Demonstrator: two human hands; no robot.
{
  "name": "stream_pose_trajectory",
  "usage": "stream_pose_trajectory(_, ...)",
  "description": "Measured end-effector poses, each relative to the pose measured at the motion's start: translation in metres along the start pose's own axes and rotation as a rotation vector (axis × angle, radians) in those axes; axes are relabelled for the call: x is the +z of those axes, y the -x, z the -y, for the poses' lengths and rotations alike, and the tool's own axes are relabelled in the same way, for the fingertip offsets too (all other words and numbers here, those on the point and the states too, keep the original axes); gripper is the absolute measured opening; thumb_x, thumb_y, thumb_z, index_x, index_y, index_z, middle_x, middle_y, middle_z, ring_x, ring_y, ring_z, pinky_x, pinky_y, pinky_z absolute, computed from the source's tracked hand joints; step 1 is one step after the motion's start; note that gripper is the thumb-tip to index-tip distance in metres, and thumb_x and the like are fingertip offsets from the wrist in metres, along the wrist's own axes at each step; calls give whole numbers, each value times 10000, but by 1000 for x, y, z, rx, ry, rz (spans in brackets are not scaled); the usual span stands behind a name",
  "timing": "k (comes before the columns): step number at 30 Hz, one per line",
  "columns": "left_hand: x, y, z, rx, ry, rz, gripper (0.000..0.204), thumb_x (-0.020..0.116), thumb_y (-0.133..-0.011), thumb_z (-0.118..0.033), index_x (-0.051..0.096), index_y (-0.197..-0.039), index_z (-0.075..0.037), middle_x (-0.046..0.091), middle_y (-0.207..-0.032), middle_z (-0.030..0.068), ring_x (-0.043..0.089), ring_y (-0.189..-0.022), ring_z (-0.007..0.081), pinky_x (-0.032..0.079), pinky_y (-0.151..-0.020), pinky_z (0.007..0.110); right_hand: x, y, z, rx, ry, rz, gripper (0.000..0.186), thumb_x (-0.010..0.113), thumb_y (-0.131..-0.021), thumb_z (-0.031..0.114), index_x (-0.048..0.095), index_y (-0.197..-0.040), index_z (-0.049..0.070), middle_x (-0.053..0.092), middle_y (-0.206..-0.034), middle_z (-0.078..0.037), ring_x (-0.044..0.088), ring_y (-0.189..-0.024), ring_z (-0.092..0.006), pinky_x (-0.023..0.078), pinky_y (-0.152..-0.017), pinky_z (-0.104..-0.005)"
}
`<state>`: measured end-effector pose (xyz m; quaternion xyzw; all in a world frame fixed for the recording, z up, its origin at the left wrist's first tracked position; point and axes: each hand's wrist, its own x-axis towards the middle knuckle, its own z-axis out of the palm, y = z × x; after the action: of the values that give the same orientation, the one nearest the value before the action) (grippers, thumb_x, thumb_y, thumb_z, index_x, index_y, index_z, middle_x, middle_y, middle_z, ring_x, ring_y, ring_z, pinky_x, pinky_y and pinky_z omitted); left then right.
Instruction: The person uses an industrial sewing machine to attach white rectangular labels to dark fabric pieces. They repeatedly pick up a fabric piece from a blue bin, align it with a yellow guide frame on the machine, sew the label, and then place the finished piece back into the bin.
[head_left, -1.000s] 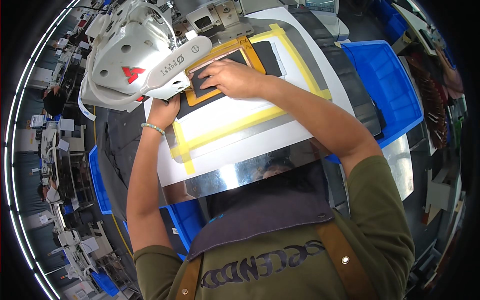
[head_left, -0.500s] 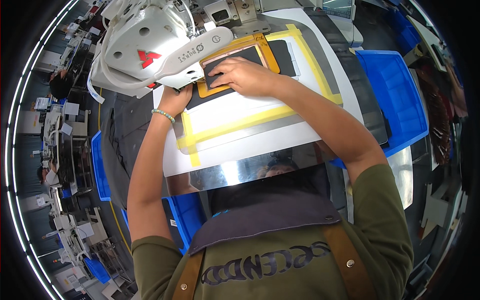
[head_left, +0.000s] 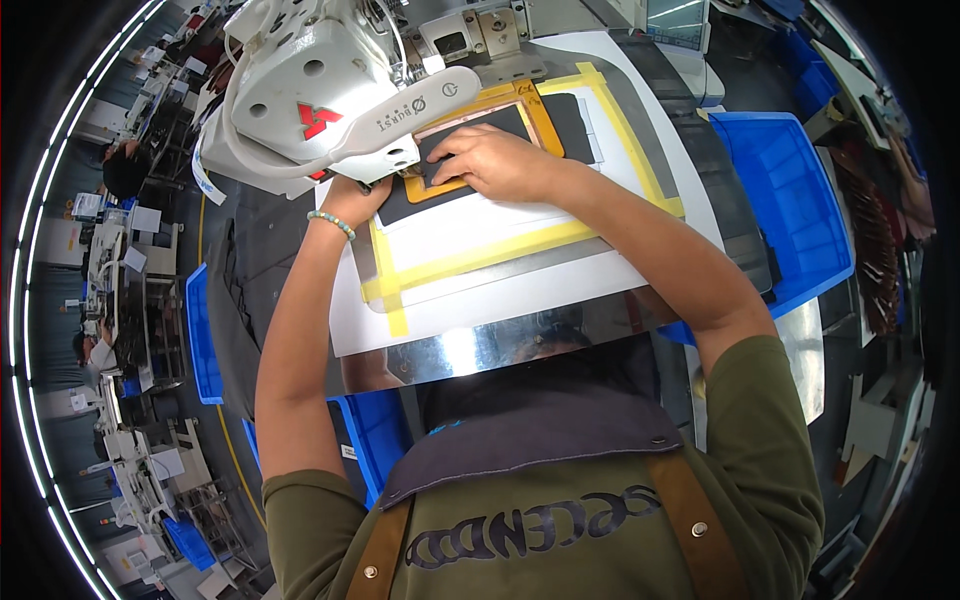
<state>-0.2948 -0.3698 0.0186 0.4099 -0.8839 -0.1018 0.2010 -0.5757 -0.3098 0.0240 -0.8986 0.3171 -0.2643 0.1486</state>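
Note:
A white sewing machine head (head_left: pixel 310 100) stands over the work at upper left. Beneath it lies an orange frame (head_left: pixel 547 130) around a dark fabric piece (head_left: pixel 507 122). My right hand (head_left: pixel 495 165) rests on the frame's near side, its fingers spread and bent over the dark piece. Close to the needle area, my left hand (head_left: pixel 355 200) reaches in at the frame's left end; the machine head hides most of its fingers. A white sheet (head_left: pixel 480 240) bordered with yellow tape (head_left: pixel 520 237) spreads under the frame.
Blue bins stand to the right (head_left: pixel 790 210) and lower left (head_left: pixel 375 440) of the worktable. A shiny metal edge (head_left: pixel 500 345) runs along the table front. Dark cloth (head_left: pixel 245 320) hangs at the left. A screen (head_left: pixel 680 22) stands at the far right.
The machine, frame and sheet sit slightly lower and further right in the picture, as the view has shifted. Both hands keep nearly the same places on the work.

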Motion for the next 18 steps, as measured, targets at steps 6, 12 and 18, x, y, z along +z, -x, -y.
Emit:
stream_pose_trajectory(6, -2, 2, -4, -126, -133, 102, 288, 631, -905, -151, 676, -1176, -65, 711, -1136, 164, 668, -1066, 357, 535, -908, 414, -2, -1, 2, 34, 28, 13, 358, 547, -894, 5, 762, -1138, 156, 638, -1331, -72, 538, -1277, -271, 389, -1134, -413)
stream_pose_trajectory(12, -1, 2, 9, -132, -191, 173, 373, 660, -906, -268, 659, -1240, -104, 695, -1208, 157, 650, -1127, 344, 526, -954, 404, -4, -4, 2, 50, 27, 28, 351, 548, -896, 7, 764, -1136, 144, 638, -1336, -77, 545, -1273, -276, 398, -1127, -421)
stream_pose_trajectory(18, 6, 4, 22, -46, -212, 122, 370, 672, -892, -250, 663, -1230, -101, 689, -1224, 143, 643, -1136, 347, 518, -964, 414, -4, -4, 3, 58, 29, 23, 338, 556, -893, 12, 765, -1130, 134, 641, -1329, -87, 547, -1273, -281, 413, -1125, -416)
